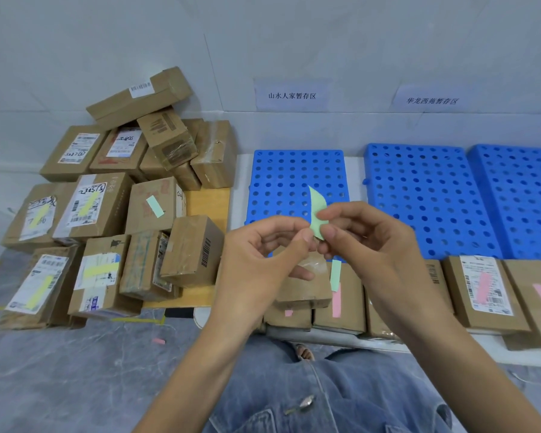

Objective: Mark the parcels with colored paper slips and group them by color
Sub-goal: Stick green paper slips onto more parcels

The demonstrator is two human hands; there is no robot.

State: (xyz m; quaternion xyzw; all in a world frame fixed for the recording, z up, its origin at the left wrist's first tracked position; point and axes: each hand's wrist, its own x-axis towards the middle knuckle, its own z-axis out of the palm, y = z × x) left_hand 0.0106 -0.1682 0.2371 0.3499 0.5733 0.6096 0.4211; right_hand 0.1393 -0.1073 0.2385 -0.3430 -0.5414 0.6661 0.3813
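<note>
Green slip point(316, 214); blue (perforated) pallets point(425, 195)

Blue pallets point(419, 195), wall signs point(292, 95), seemingly sheeted floor point(60, 370).

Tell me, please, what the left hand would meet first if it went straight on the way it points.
Probably the right hand, just across the green slip that both pinch; depth is unclear.
</note>
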